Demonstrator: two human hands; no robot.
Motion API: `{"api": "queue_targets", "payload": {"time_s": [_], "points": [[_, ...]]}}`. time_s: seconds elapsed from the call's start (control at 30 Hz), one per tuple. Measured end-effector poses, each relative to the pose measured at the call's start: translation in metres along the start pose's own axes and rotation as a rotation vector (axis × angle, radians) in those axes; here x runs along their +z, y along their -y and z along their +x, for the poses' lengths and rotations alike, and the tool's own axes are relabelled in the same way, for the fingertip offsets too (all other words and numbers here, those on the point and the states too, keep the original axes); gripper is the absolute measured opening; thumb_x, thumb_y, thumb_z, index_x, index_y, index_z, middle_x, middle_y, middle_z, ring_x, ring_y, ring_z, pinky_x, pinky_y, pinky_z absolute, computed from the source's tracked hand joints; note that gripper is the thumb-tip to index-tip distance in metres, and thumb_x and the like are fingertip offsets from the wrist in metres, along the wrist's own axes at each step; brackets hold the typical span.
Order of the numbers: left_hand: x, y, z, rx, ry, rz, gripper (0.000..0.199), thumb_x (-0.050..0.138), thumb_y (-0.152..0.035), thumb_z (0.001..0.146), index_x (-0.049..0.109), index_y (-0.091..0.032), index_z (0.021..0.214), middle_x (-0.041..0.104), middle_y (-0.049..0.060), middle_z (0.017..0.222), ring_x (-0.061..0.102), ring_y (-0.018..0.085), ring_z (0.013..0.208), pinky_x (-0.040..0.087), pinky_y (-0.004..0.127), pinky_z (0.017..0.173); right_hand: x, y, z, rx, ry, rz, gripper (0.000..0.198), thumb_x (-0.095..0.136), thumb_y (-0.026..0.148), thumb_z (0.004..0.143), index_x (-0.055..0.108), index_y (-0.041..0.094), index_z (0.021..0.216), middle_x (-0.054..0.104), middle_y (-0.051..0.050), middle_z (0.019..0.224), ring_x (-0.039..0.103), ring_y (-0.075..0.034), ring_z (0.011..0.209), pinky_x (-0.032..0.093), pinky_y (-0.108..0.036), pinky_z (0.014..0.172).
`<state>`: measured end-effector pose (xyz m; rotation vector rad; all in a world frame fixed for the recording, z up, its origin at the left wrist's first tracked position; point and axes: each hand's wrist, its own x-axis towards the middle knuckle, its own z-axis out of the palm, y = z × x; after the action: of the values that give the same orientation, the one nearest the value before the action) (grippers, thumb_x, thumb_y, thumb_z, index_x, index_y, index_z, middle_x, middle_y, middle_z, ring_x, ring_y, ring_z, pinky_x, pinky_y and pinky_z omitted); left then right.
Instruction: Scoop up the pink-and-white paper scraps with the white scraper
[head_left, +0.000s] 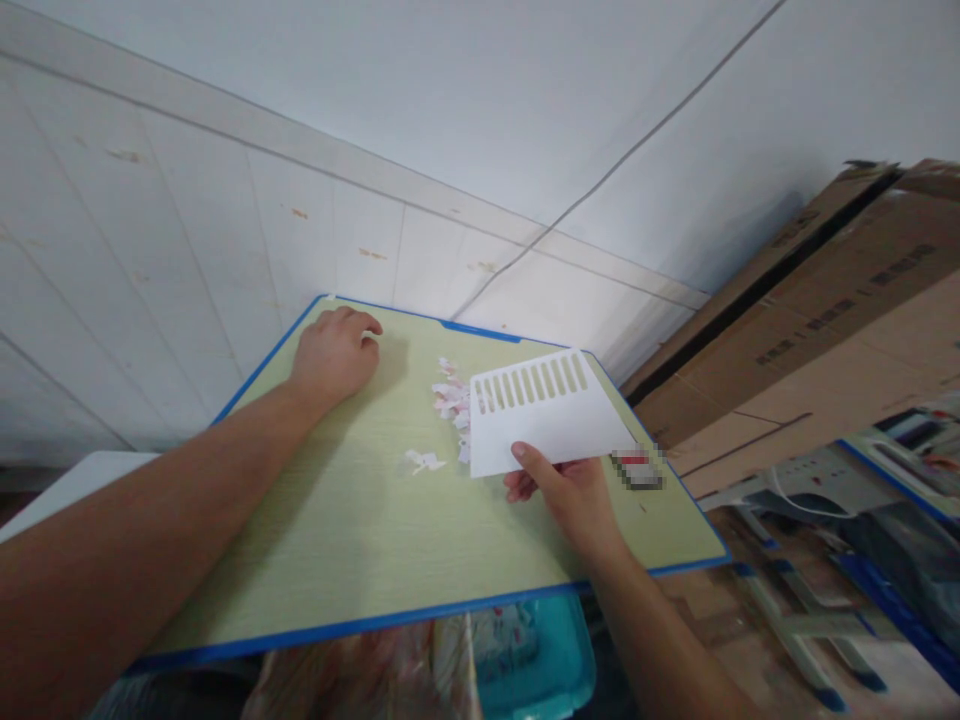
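My right hand (566,495) grips a white card (547,425) by its near edge, thumb on top and fingers underneath. A row of long rounded slots is cut through the card's far half, and the yellow-green tabletop shows through them. Torn white and pinkish paper scraps (450,400) lie at the card's left edge, some partly hidden by it. Closer to me is another small heap of white scraps (424,461). At the desk's far left, my left hand (337,355) rests with loosely curled fingers, thumb and forefinger apart, nothing visible in it.
The desk (337,550) has a blue rim and stands against a white panelled wall (315,220). A small pixelated item (637,467) lies right of the card. Tall cardboard boxes (810,330) lean at the right. Below the front edge sits a turquoise bin (574,660).
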<state>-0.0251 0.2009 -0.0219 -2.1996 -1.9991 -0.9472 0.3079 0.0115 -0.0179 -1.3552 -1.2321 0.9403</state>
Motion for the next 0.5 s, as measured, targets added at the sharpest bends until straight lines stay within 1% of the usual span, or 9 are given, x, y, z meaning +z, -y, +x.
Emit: {"api": "queue_targets", "payload": {"time_s": [0.1, 0.17, 0.23, 0.33, 0.37, 0.43, 0.5], "points": [[0.0, -0.004, 0.0, 0.03, 0.022, 0.043, 0.047, 0.054, -0.026, 0.108, 0.092, -0.025, 0.135, 0.087, 0.015, 0.152, 0.075, 0.04, 0.152, 0.059, 0.055, 0.135, 0.002, -0.002, -0.008, 0.065, 0.029, -0.003, 0.038, 0.099, 0.055, 0.095, 0.085, 0.024, 0.078, 0.09, -0.012, 0.077, 0.084, -0.027, 0.064, 0.073, -0.038, 0.067], [0.0, -0.007, -0.001, 0.048, 0.049, 0.06, 0.047, 0.052, -0.027, 0.111, 0.092, -0.025, 0.136, 0.086, 0.015, 0.153, 0.075, 0.039, 0.153, 0.058, 0.054, 0.136, 0.001, -0.003, -0.008, 0.091, 0.04, -0.013, 0.037, 0.096, 0.053, 0.096, 0.086, 0.025, 0.074, 0.089, -0.011, 0.075, 0.085, -0.028, 0.066, 0.073, -0.039, 0.07], [-0.001, -0.01, -0.002, 0.073, 0.07, 0.062, 0.047, 0.053, -0.028, 0.11, 0.092, -0.026, 0.136, 0.086, 0.014, 0.155, 0.074, 0.039, 0.154, 0.057, 0.054, 0.137, 0.0, -0.005, -0.008, 0.096, 0.05, -0.03, 0.041, 0.094, 0.058, 0.096, 0.085, 0.027, 0.072, 0.087, -0.011, 0.072, 0.084, -0.029, 0.066, 0.073, -0.04, 0.07], [-0.003, -0.011, -0.003, 0.09, 0.085, 0.055, 0.047, 0.056, -0.028, 0.107, 0.093, -0.026, 0.136, 0.086, 0.014, 0.154, 0.074, 0.04, 0.154, 0.057, 0.055, 0.137, -0.001, -0.007, -0.01, 0.083, 0.068, -0.078, 0.048, 0.09, 0.068, 0.099, 0.087, 0.028, 0.074, 0.087, -0.011, 0.072, 0.084, -0.031, 0.068, 0.073, -0.043, 0.073], [-0.003, -0.011, -0.003, 0.088, 0.089, 0.051, 0.047, 0.056, -0.028, 0.107, 0.093, -0.025, 0.136, 0.086, 0.014, 0.154, 0.074, 0.04, 0.154, 0.057, 0.056, 0.137, -0.002, -0.007, -0.011, 0.074, 0.076, -0.104, 0.048, 0.089, 0.068, 0.101, 0.087, 0.028, 0.075, 0.087, -0.01, 0.074, 0.085, -0.031, 0.071, 0.074, -0.044, 0.078], [-0.003, -0.01, -0.003, 0.082, 0.096, 0.038, 0.046, 0.056, -0.028, 0.108, 0.093, -0.025, 0.135, 0.086, 0.016, 0.155, 0.074, 0.041, 0.154, 0.057, 0.057, 0.137, -0.003, -0.005, -0.014, 0.046, 0.088, -0.181, 0.047, 0.085, 0.064, 0.106, 0.085, 0.03, 0.074, 0.089, -0.009, 0.078, 0.088, -0.032, 0.081, 0.074, -0.046, 0.094], [-0.002, -0.009, -0.003, 0.08, 0.1, 0.019, 0.044, 0.056, -0.03, 0.109, 0.093, -0.026, 0.133, 0.085, 0.017, 0.155, 0.073, 0.043, 0.153, 0.057, 0.059, 0.137, -0.006, -0.004, -0.018, 0.021, 0.088, -0.274, 0.052, 0.082, 0.06, 0.11, 0.078, 0.032, 0.066, 0.087, -0.007, 0.078, 0.09, -0.032, 0.089, 0.07, -0.047, 0.109]]}}
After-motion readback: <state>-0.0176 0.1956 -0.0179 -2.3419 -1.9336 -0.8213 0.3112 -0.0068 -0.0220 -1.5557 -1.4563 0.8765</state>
